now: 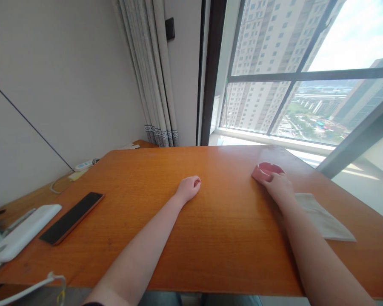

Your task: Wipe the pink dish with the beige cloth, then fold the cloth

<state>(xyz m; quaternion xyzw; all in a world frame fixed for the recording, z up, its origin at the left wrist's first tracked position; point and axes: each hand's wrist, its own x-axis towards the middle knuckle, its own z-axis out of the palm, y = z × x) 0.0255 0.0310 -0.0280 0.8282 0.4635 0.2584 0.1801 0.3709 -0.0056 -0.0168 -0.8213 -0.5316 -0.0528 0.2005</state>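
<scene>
My right hand [278, 186] grips the near side of a pink ashtray [263, 173] with a notched rim, toward the far right of the wooden table [153, 170]. The ashtray looks slightly tilted; whether its base touches the wood I cannot tell. Partly under my right forearm lies a folded pale cloth [324, 219]. My left hand [189, 188] rests on the middle of the table, curled into a loose fist with nothing visible in it.
At the left lie a long black-topped flat case [72, 217] and a white rounded slab [24, 231]. A white cable [28, 291] crosses the near left corner. A power strip [83, 165] sits by the wall. Beyond the table's right edge is a large window [293, 76].
</scene>
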